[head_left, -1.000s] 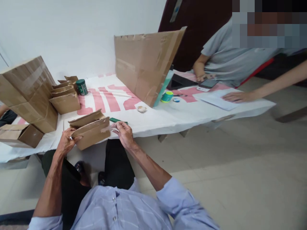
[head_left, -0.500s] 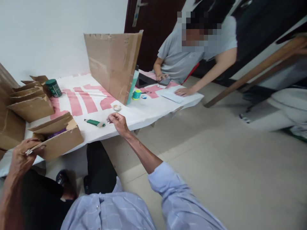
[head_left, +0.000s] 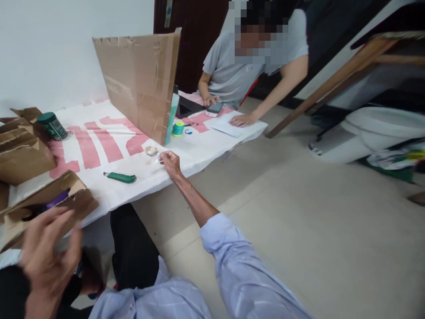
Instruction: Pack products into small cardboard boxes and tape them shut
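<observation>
My left hand (head_left: 49,252) is off the cardboard, its fingers apart and slightly blurred. Just behind it, at the table's front edge, lies an open narrow cardboard box (head_left: 83,201) with something purple (head_left: 58,199) inside. My right hand (head_left: 171,165) pinches a small clear scrap (head_left: 158,159), perhaps tape, over the table. Beside that hand sits a crumpled whitish-brown wad (head_left: 152,151). A green utility knife (head_left: 120,177) lies between my two hands on the white and pink table cover (head_left: 139,168).
A tall cardboard panel (head_left: 139,84) stands on the table. Folded cardboard boxes (head_left: 25,157) and a dark green canister (head_left: 52,126) are at the left. A roll of green tape (head_left: 178,128) stands near the panel. Across the table, a person's hand (head_left: 244,119) rests on paper (head_left: 226,125) near a phone (head_left: 214,107).
My left hand has let go of the box and lifted toward me, opening. My right hand has moved beside the wad, still pinching the scrap. The view has shifted right.
</observation>
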`<state>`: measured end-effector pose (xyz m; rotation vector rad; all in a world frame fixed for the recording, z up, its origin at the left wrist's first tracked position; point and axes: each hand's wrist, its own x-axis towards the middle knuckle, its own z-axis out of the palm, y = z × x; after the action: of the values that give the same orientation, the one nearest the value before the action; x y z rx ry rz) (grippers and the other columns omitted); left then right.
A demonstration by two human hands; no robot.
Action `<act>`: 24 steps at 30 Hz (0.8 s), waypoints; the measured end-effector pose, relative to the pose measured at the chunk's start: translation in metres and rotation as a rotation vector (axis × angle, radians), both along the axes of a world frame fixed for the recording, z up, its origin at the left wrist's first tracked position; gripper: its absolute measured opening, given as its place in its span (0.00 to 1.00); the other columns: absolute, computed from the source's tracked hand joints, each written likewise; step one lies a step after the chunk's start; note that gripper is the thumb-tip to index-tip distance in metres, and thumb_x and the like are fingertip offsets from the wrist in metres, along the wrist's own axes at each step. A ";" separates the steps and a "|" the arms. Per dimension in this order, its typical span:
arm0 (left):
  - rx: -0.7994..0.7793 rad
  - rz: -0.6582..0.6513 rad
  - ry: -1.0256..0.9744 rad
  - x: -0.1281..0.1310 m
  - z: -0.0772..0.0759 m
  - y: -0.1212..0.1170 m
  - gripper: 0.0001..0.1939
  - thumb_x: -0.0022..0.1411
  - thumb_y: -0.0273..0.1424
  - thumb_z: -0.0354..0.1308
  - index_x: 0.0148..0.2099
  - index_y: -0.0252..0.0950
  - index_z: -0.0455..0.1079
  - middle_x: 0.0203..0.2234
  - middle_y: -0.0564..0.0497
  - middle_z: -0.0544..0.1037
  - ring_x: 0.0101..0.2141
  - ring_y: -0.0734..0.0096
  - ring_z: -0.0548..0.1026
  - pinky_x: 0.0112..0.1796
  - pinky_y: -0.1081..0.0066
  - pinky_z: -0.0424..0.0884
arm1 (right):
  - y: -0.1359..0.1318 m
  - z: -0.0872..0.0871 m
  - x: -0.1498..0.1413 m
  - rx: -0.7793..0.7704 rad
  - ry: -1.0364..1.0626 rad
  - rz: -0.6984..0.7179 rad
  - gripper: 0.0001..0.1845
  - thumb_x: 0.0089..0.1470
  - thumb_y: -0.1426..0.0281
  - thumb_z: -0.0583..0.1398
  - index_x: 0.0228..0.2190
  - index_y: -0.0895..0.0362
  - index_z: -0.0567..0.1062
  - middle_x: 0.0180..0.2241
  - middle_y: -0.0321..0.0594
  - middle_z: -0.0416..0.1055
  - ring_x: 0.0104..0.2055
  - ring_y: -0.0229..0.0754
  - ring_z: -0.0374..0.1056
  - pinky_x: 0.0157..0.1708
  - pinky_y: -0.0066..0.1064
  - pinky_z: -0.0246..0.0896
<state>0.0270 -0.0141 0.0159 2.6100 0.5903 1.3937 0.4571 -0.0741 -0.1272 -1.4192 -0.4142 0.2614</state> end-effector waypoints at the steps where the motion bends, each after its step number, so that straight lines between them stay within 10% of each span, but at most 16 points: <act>1: 0.039 -0.076 0.049 0.027 -0.004 0.000 0.25 0.62 0.26 0.68 0.59 0.52 0.78 0.52 0.50 0.81 0.51 0.53 0.80 0.57 0.51 0.77 | -0.001 -0.002 -0.005 0.016 0.034 0.006 0.19 0.49 0.50 0.65 0.27 0.53 0.72 0.25 0.34 0.72 0.30 0.39 0.69 0.34 0.32 0.69; 6: -0.247 -0.282 0.322 0.166 -0.031 0.047 0.15 0.71 0.33 0.59 0.56 0.39 0.79 0.54 0.40 0.80 0.49 0.54 0.82 0.50 0.56 0.81 | -0.024 -0.008 -0.035 0.100 0.109 -0.002 0.23 0.46 0.47 0.67 0.28 0.54 0.74 0.26 0.36 0.76 0.29 0.38 0.70 0.33 0.31 0.70; 14: -0.337 -0.203 0.737 0.350 -0.042 0.103 0.22 0.74 0.32 0.54 0.65 0.29 0.73 0.59 0.32 0.79 0.55 0.51 0.79 0.57 0.57 0.73 | -0.088 -0.016 -0.061 0.128 0.109 -0.052 0.22 0.53 0.47 0.68 0.30 0.53 0.76 0.28 0.36 0.76 0.30 0.40 0.70 0.36 0.35 0.72; 24: -0.350 -0.113 0.890 0.427 -0.085 0.091 0.14 0.65 0.34 0.65 0.50 0.32 0.78 0.54 0.31 0.80 0.56 0.45 0.77 0.54 0.60 0.72 | -0.127 -0.041 -0.072 0.097 0.122 -0.155 0.22 0.58 0.46 0.66 0.30 0.53 0.76 0.28 0.37 0.76 0.30 0.42 0.70 0.36 0.36 0.70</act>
<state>0.4537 0.0768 -0.0687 2.7786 0.6654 0.0082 0.3846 -0.2016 -0.1686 -1.3251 -0.2130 0.1979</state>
